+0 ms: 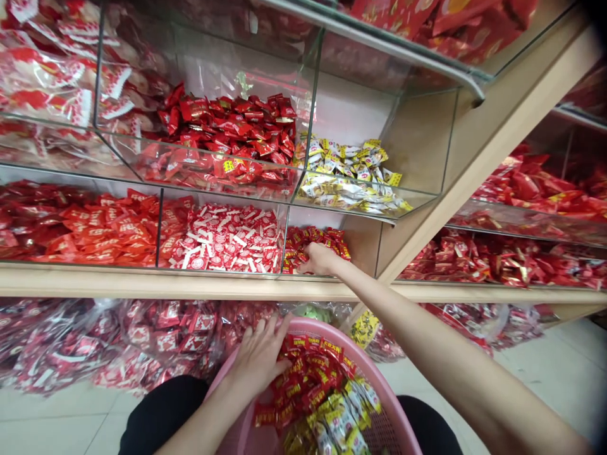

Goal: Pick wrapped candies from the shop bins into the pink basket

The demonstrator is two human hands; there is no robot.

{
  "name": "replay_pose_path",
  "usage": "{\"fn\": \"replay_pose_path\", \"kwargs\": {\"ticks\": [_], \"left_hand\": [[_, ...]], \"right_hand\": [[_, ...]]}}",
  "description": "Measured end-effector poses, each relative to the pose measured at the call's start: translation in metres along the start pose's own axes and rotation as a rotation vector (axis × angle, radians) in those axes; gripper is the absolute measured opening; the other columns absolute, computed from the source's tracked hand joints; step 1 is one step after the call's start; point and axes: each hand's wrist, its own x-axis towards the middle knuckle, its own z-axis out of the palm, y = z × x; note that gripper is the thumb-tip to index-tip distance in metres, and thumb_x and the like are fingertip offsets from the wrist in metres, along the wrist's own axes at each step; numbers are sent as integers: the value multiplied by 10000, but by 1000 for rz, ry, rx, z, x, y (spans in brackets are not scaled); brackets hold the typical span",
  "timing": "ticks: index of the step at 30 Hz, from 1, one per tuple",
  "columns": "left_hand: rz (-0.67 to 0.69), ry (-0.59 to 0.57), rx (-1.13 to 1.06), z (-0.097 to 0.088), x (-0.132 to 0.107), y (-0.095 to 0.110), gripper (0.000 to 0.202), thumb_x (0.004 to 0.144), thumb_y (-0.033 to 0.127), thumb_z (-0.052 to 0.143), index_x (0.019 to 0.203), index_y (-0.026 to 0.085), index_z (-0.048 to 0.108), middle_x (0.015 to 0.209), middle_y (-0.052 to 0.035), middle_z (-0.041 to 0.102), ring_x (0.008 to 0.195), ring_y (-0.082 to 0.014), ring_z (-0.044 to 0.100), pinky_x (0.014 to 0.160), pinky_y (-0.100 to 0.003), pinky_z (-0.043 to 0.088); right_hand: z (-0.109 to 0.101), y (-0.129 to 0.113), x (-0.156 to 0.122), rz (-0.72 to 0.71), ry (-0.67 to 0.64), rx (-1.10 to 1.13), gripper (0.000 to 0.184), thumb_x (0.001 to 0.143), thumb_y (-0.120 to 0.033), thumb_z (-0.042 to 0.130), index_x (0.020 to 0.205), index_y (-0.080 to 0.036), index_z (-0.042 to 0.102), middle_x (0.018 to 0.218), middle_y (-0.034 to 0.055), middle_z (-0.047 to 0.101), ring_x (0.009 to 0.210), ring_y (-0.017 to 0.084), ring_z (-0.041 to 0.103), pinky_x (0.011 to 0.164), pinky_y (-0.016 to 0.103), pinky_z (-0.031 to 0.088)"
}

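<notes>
Inside a small shelf bin, my right hand (318, 259) reaches in among red-and-yellow wrapped candies (337, 238). Its fingers are bent and somewhat apart at the candies, with nothing clearly held. My left hand (260, 355) lies with spread fingers over the left rim of a pink plastic basket (389, 385), its thumb over the inside. The basket sits between my knees. In it are red candies (317, 373) at the back and yellow-and-white wrapped candies (342, 417) toward the front.
Neighbouring glass-fronted bins hold pink-and-white candies (232, 237), orange-red packets (111, 224), dark red candies (237, 129) and yellow-and-white candies (353, 174). A wooden shelf edge (142, 280) runs below them. Bagged candies (165, 338) lie beneath it. A slanting wooden divider (474, 155) stands at right.
</notes>
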Motion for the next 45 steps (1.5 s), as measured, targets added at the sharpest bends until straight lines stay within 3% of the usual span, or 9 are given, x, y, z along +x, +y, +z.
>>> {"fn": "replay_pose_path", "kwargs": {"ticks": [6,9,13,17,20,26,30,36,45], "left_hand": [[2,-14,-37,-6,-2,-1,726,810,373,486,1436,247,142,1457,-116,287,1296,-311,305,1008,-476,283],[1,-48,-99,-6,0,-7,734,819,425,462,1440,235,121,1488,-107,228,1340,-297,240,1047,-461,242],[-31,-57,-156,-3,4,-18,747,811,487,453,1439,234,138,1500,-98,192,1357,-288,207,1060,-430,247],[-74,-47,-157,-2,6,-24,733,816,478,444,1437,219,154,1504,-85,184,1367,-276,181,1064,-414,246],[-81,-57,-153,-2,6,-25,737,818,490,437,1436,199,161,1500,-101,190,1366,-275,185,1065,-417,244],[-74,-44,-137,-3,5,-26,731,817,493,430,1433,193,175,1495,-103,210,1359,-278,205,1054,-424,264],[-85,-52,-128,-2,5,-26,730,814,501,430,1432,207,177,1496,-101,206,1356,-283,216,1045,-419,276],[-85,-43,-126,-1,5,-25,730,814,510,428,1433,216,176,1496,-103,207,1353,-293,220,1044,-428,272],[-78,-58,-124,1,6,-25,715,830,491,408,1435,200,162,1496,-106,206,1358,-290,204,1045,-426,266]], "right_hand": [[-43,18,-43,-112,137,147,276,688,-390,654,645,-124,593,567,-40,460,561,88,412,500,219,266],[-48,20,-82,-266,63,342,261,722,-382,629,647,-140,564,556,-55,444,535,75,373,490,209,261],[3,11,-121,-430,-176,467,207,746,-363,624,718,-161,588,642,-44,523,571,83,430,510,200,317],[80,-9,-133,-495,-349,214,185,691,-329,680,751,-161,632,740,8,605,669,138,532,587,231,397],[113,-25,-135,-531,-385,48,247,707,-310,671,880,-135,652,902,81,651,815,205,597,682,277,449],[128,-42,-135,-592,-355,-90,331,760,-335,644,1012,-120,628,1021,116,642,917,242,618,752,314,490],[136,-45,-139,-595,-307,-143,310,768,-332,634,996,-122,629,995,107,649,880,243,631,718,324,513],[148,-48,-149,-561,-221,-214,145,800,-157,550,919,-158,632,912,80,666,780,195,645,613,270,509],[161,-45,-156,-553,-74,-209,233,787,-127,542,1016,-143,578,1011,98,630,763,199,642,567,281,491]]}}
